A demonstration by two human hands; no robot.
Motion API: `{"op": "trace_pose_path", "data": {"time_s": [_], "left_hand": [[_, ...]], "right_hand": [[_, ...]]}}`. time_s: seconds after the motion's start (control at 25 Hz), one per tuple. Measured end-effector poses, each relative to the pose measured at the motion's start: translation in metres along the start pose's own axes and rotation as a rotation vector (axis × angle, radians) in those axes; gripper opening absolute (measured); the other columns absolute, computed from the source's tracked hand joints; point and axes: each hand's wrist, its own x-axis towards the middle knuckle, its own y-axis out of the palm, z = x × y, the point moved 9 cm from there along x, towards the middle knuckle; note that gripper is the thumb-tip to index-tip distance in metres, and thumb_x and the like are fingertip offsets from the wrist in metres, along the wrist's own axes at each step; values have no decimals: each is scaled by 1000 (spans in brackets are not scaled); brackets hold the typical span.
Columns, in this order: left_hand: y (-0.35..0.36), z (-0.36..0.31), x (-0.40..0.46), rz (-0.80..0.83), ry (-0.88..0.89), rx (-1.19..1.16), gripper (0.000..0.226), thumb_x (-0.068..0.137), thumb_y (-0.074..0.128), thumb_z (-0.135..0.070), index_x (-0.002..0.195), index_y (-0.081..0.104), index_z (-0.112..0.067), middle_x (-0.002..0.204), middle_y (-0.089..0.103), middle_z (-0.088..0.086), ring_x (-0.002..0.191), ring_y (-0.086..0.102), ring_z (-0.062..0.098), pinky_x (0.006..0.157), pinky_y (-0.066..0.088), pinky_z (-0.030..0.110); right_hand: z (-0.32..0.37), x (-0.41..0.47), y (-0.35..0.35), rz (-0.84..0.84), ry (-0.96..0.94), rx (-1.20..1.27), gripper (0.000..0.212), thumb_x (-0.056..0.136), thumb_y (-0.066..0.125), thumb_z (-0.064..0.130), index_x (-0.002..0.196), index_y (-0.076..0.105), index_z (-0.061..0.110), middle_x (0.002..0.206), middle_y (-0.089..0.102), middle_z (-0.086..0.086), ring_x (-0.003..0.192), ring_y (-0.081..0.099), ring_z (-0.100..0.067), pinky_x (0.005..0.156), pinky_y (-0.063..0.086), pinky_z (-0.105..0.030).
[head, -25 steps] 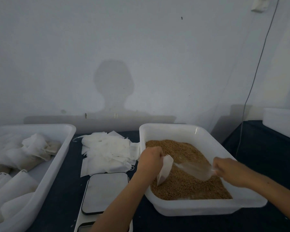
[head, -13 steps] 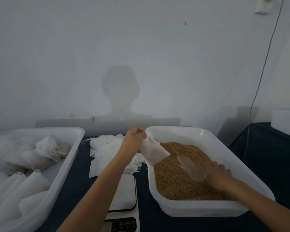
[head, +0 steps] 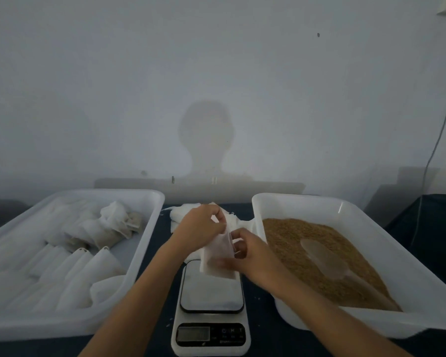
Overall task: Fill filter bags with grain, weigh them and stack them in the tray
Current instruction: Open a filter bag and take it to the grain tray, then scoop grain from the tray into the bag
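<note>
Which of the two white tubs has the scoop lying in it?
The right tub, the one holding loose grain; the scoop lies on it. The left tub holds bags.

Scale (head: 211, 300) between tray (head: 70, 323) and grain tub (head: 366, 210).

both forearms bare — no sleeves, gloves or jewellery on show

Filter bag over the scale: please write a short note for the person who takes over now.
Left hand and right hand both pinch the filter bag above the scale; whether it touches the platform is unclear.
The scoop lies in the grain tub.
Filled bags lie in the left tray; empty bags are piled behind the scale.
Left: weigh this bag, stack it, then fill the next.
</note>
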Motion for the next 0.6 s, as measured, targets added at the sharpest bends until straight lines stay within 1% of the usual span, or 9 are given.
{"op": "trace_pose_path", "data": {"time_s": [0.08, 0.12, 0.16, 0.24, 0.28, 0.36, 0.44, 0.48, 0.6], "left_hand": [[-7, 14, -8, -119, -5, 107, 13, 85, 61, -25, 73, 57, -28, 71, 61, -12, 66, 55, 6, 52, 33, 17], [-8, 21, -12, -174, -8, 106, 16, 86, 62, -28, 71, 56, -28, 67, 60, -13, 65, 55, 6, 52, 32, 16], [-7, 31, -16, -213, -33, 18, 18, 88, 62, -32, 72, 56, -27, 66, 60, -12, 65, 56, 6, 54, 34, 16], [4, 59, -25, -209, -153, -397, 28, 95, 51, -40, 80, 60, -18, 76, 63, -5, 74, 58, 11, 64, 42, 21], [13, 72, -32, -188, -191, -582, 35, 97, 43, -42, 87, 61, -13, 83, 63, 0, 79, 59, 14, 70, 47, 26], [29, 85, -46, -130, -130, -655, 33, 99, 42, -35, 89, 60, -10, 83, 61, 5, 80, 59, 18, 73, 50, 34], [37, 91, -59, -127, -17, -574, 18, 94, 56, -20, 77, 60, -16, 68, 58, -5, 67, 55, 11, 63, 47, 26], [40, 96, -64, -143, -7, -562, 18, 90, 62, -15, 72, 60, -18, 64, 58, -7, 62, 54, 8, 59, 47, 22], [44, 105, -66, -197, -25, -543, 17, 84, 69, -13, 70, 64, -21, 65, 64, -9, 60, 57, 3, 57, 46, 16]], "right_hand": [[2, 5, 14, -136, -20, 16, 18, 89, 65, 28, 100, 58, 16, 86, 68, 2, 75, 62, -5, 61, 43, -10], [3, 6, 17, -187, -50, 38, 15, 91, 62, 23, 89, 61, 8, 76, 65, -4, 68, 58, -7, 59, 40, -12], [2, 7, 19, -223, -78, 64, 22, 92, 61, 19, 77, 59, 2, 69, 61, -11, 63, 55, -11, 58, 39, -17], [-5, 8, 23, -270, -83, 133, 30, 91, 61, 12, 64, 54, 0, 60, 53, -12, 59, 49, -15, 58, 37, -23], [-10, 9, 25, -289, -76, 163, 29, 91, 61, 11, 64, 55, 0, 61, 54, -11, 60, 50, -16, 60, 39, -25], [-23, 11, 25, -341, -55, 205, 23, 91, 59, 8, 73, 60, -7, 71, 62, -17, 67, 57, -26, 66, 44, -36], [-39, 12, 27, -380, -40, 243, 20, 93, 56, 7, 86, 64, -10, 84, 66, -22, 80, 61, -33, 75, 49, -44], [-45, 12, 28, -394, -34, 249, 20, 93, 55, 8, 89, 64, -10, 88, 66, -22, 84, 62, -33, 78, 49, -44], [-59, 8, 35, -422, -39, 202, 22, 94, 55, 10, 83, 63, -8, 80, 64, -22, 78, 60, -34, 73, 48, -45]]}}
